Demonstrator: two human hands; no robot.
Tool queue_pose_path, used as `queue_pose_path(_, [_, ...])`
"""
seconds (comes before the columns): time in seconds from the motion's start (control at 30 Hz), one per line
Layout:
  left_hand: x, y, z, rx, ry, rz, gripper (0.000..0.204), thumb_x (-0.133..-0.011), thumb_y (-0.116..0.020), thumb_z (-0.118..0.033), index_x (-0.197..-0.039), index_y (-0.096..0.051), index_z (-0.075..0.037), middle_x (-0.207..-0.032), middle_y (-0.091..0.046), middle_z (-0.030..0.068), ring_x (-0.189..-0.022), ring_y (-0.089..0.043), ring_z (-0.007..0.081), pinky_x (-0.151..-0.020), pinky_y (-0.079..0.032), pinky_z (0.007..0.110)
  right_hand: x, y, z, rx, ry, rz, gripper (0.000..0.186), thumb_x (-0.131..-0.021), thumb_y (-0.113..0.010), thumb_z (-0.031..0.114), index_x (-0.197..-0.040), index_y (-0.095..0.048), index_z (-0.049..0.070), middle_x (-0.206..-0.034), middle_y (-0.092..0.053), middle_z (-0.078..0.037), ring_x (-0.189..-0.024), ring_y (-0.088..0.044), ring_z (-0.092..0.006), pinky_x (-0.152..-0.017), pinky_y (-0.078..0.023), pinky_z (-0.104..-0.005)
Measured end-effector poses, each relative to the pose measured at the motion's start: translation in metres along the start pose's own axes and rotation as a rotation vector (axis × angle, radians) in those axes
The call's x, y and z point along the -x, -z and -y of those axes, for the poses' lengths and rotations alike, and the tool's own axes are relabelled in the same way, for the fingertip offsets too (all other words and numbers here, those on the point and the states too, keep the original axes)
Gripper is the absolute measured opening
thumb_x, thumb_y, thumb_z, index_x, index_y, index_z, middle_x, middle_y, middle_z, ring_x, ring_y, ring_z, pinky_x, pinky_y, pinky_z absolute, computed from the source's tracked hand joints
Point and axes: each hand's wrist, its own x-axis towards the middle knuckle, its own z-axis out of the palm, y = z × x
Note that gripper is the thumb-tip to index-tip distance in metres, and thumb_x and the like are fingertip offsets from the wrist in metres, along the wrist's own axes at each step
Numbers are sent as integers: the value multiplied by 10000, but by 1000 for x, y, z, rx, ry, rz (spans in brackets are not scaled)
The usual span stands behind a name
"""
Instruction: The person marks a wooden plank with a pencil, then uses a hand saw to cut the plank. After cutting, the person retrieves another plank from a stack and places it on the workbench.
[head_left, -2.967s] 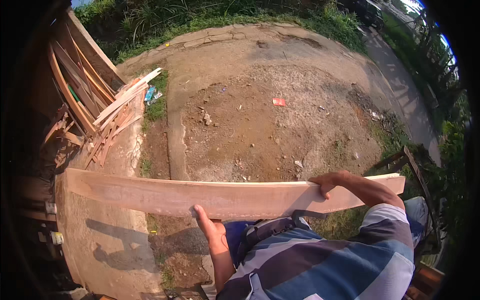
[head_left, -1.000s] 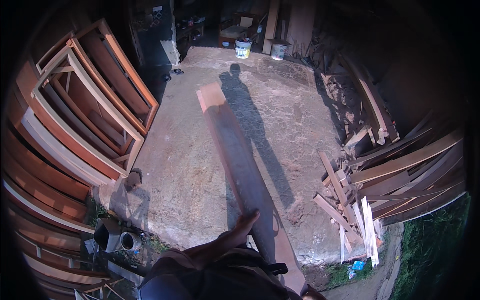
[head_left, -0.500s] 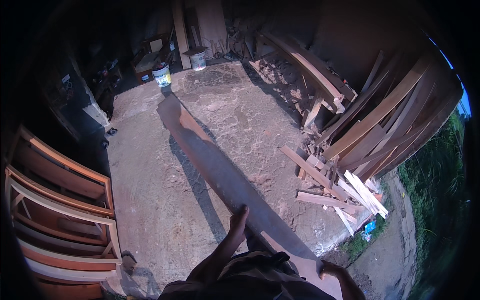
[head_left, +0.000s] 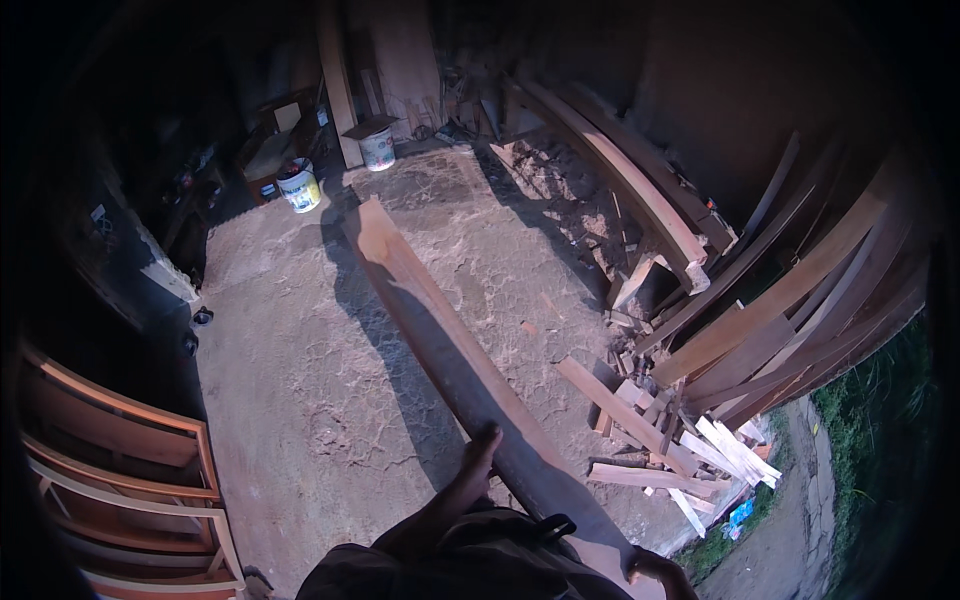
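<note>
A long wooden plank (head_left: pixel 470 375) slants across the view from my body toward the far left, raised above the concrete floor, its shadow falling to its left. My left hand (head_left: pixel 481 458) grips its left edge partway along, the thumb lying on the upper side and the other fingers hidden beneath. At the near end, my right hand (head_left: pixel 648 570) holds the plank's right edge. Sunlight strikes the plank's far end and right edge, while my shadow covers much of its middle.
Wooden frames (head_left: pixel 130 450) stack at the left. White buckets (head_left: pixel 299 187) stand near the far wall. Heavy beams (head_left: pixel 625 175) lie at the back right, with long boards (head_left: pixel 770 295) leaning nearer. Scrap wood (head_left: pixel 655 450) litters the floor's right edge, beside a path (head_left: pixel 790 510) and grass.
The plank has tilted about its length, showing more of its sunlit right edge, and its far end has shifted slightly right. Both hands keep their hold. My view has shifted a little.
</note>
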Motion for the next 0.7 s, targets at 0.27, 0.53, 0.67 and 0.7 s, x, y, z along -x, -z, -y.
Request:
queue_pose_path(0.27, [-194,-42,-84,110,5,60,553,-911,-759,-483,-1253,-588,-84,-1117,-626,66,-1048,-615,197,-867,-523,421,-94,121,101,1,-28,1,827,-540,-807,75,-1319,-532,22,-1057,-677,-162,-993,-657,-292,-878,-530,-412])
queue_pose_path(0.53, [-347,-99,-233,-28,26,149,597,-897,-740,-558,-1270,-528,-143,-1089,-589,57,-993,-619,198,-768,-551,398,-134,242,255,-32,-12,-132,877,-551,-812,111,-1375,-522,34,-1092,-691,-169,-1044,-672,-317,-898,-529,-425])
queue_pose_path(0.67, [-427,-131,-261,-54,-61,134,631,-898,-745,-554,-1339,-529,-158,-1205,-578,51,-1115,-573,195,-868,-529,399,-172,300,289,-217,-25,-75,964,-545,-813,82,-1442,-465,32,-1066,-698,-181,-1025,-676,-310,-883,-538,-429])
queue_pose_path(0.7, [-445,-141,-267,-45,-97,134,599,-900,-752,-536,-1321,-549,-161,-1209,-579,36,-1127,-562,177,-898,-513,390,-185,313,291,-184,-22,-84,976,-537,-815,73,-1445,-461,27,-1065,-700,-180,-1014,-679,-306,-871,-542,-428])
